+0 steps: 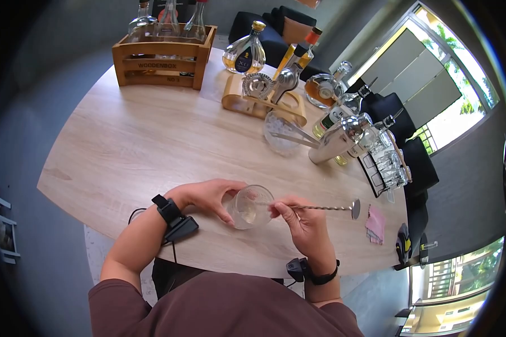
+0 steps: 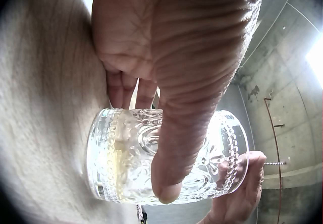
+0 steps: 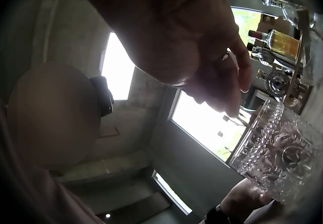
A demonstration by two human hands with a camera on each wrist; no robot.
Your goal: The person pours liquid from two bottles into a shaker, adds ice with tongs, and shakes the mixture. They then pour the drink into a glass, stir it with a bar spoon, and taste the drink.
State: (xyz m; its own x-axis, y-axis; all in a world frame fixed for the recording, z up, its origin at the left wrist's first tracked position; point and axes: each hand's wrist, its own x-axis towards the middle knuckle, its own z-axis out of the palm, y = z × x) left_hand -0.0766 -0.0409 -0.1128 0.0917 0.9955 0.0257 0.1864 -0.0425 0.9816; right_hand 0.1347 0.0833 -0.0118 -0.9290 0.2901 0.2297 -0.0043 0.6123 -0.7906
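My left hand [image 1: 211, 197] grips a clear embossed glass [image 1: 253, 208] that stands upright on the wooden table. In the left wrist view the thumb [image 2: 174, 168] lies along the side of the glass, with a little pale yellowish liquid [image 2: 120, 156] at the bottom. Over the right side of the rim, my right hand [image 1: 306, 227] pinches a bar spoon [image 1: 326, 208] with a twisted metal shaft. Its flat disc end sticks out to the right, while the other end reaches over the glass mouth and is partly hidden by the fingers.
Beyond the glass stand a bowl of ice [image 1: 278, 143] with tongs and a metal shaker [image 1: 340, 140]. Farther back are a wooden stand [image 1: 239, 101] with bar tools, several bottles and a wooden crate [image 1: 157, 66]. At the right are a glass rack [image 1: 371, 174] and a pink cloth [image 1: 375, 224].
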